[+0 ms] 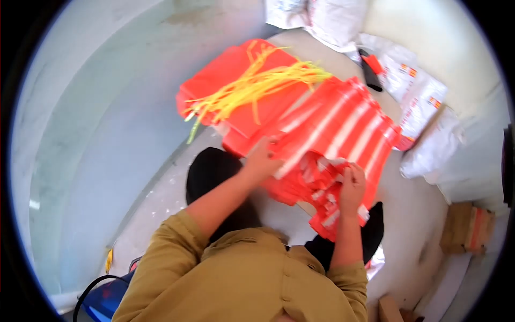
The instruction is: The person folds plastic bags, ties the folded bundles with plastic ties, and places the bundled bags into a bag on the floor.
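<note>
A red sheet with white stripes (343, 121) spreads before my knees, its near part bunched into folds. My right hand (352, 188) is closed on the crumpled near part of this sheet. At the sheet's left side my left hand (262, 161) has its thumb and fingers apart, with the fingertips right at the red material. Farther off lies a stack of plain red material (214, 75), and a loose bundle of thin yellow strips (263, 83) rests across it. The picture is somewhat blurred.
White printed sacks (421, 102) line the wall at the back right, with a dark tube-like object (370, 72) beside them. A cardboard box (468, 228) stands at the right. At the lower left is a blue object (104, 300) with a black cable. A pale curved wall (107, 134) bounds the left.
</note>
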Motion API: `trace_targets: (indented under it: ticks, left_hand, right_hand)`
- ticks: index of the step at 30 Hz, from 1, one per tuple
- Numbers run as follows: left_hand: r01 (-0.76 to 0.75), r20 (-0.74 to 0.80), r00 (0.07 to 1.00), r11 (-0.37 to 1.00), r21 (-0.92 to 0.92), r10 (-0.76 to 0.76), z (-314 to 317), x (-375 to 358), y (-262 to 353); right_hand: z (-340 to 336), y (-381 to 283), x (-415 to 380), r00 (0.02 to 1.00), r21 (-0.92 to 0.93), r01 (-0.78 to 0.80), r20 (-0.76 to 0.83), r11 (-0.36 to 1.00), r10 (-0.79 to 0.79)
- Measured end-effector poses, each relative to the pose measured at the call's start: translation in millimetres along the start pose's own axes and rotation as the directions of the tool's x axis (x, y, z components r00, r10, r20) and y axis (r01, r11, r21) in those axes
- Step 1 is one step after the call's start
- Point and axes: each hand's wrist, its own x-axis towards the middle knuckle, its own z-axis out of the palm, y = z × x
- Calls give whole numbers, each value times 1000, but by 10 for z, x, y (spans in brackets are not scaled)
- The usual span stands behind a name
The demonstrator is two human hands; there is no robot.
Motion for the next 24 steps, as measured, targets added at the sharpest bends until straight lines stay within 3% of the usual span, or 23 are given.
trace_targets:
  ticks: [2, 6, 10, 24]
  left_hand:
    - [33, 29, 999, 973, -227, -27, -31, 27, -116]
    - [-5, -20, 1000, 996, -90, 3, -26, 6, -150]
    - [-19, -54, 998, 992, -123, 12, 33, -97, -87]
    - [24, -46, 998, 985, -171, -33, 23, -169, -52]
  right_hand:
    - [-23, -148, -60, 986, -186, 162, 2, 969, -164]
    - [116, -324, -153, 965, -319, 257, 140, 912, -223]
    - [162, -490, -216, 959, -307, 245, 216, 920, -183]
    - [129, -376, -219, 959, -305, 253, 206, 918, -196]
